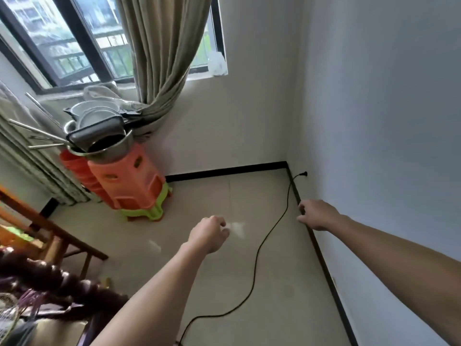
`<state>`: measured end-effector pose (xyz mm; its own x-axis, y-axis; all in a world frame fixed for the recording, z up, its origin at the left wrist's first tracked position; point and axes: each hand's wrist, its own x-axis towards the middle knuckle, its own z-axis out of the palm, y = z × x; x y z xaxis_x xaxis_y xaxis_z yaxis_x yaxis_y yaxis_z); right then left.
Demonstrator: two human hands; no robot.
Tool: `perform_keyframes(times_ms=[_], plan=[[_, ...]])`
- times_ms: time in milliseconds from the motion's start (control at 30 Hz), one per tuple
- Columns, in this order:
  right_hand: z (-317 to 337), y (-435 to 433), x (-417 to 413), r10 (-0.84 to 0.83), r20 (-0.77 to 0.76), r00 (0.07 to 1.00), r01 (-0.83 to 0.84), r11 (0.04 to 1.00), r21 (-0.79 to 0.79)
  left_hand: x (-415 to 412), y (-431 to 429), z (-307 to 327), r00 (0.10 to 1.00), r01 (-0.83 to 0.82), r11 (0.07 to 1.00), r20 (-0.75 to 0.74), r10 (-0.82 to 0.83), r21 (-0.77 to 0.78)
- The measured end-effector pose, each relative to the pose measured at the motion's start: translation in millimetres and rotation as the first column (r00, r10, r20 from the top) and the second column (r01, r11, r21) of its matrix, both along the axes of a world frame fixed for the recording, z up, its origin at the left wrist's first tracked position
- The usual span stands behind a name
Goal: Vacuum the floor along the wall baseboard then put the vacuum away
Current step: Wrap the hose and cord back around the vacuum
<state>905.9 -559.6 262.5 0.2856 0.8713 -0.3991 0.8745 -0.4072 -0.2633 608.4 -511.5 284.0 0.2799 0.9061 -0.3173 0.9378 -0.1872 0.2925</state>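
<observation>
Seemingly fisted, left hand (208, 233) and right hand (315, 214) stretch forward, well apart.

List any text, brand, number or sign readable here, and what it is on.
None readable. No lettering shows on the stools, pots, cord or walls.
The white object at the window is too blurred to tell whether it bears print.
</observation>
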Motion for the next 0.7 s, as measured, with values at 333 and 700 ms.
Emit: perform_keyframes(times_ms=[333, 700], plan=[[-39.9, 223.8, 15.1, -0.174, -0.047, 0.984, 0.170, 0.982, -0.077, 16.5, 265.7, -37.4, 0.992, 0.119, 0.991, -0.025, -0.121, -0.066], [-72.6, 371.6, 100.8, -0.477, -0.157, 0.865, 0.465, 0.878, -0.109, 151.6, 478.6, -47.2, 0.927, 0.367, 0.920, -0.026, -0.374, -0.137]])
